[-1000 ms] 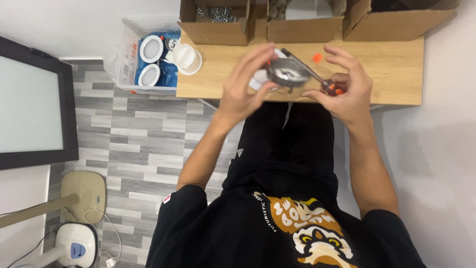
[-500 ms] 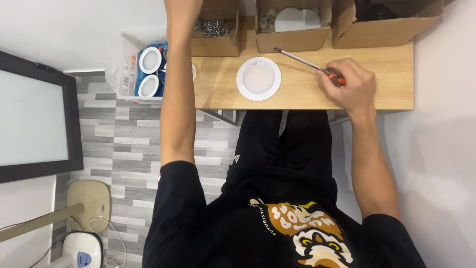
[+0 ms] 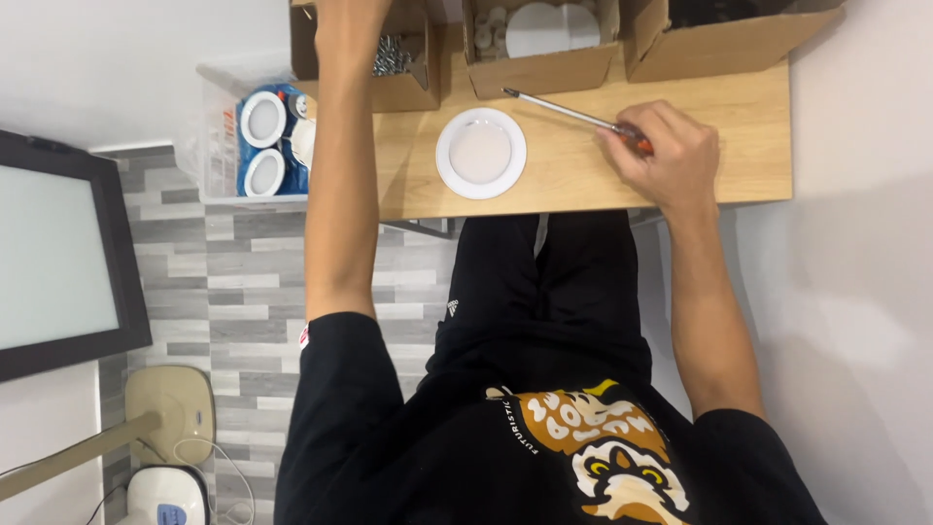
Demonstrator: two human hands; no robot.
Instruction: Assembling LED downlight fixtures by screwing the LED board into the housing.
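A round white disc-shaped fixture [image 3: 480, 153] lies flat on the wooden table [image 3: 583, 180], apart from both hands. My right hand [image 3: 663, 156] rests on the table to its right, closed around the red handle of a screwdriver [image 3: 573, 114] whose metal shaft points up-left. My left hand [image 3: 352, 24] reaches far forward over the left cardboard box [image 3: 403, 86], which holds small metal screws; the fingers run past the top edge of the view, so their grip is hidden.
Two more cardboard boxes [image 3: 540, 60] [image 3: 724, 41] stand along the table's back; the middle one holds white round parts. A clear bin [image 3: 248, 136] with white fixtures in blue packaging sits left of the table. A dark screen [image 3: 58, 253] stands at far left.
A second ago both hands held the round fixture with the screwdriver at it. It now lies on the table; my left arm has stretched to the left box, my right hand rests with the screwdriver.
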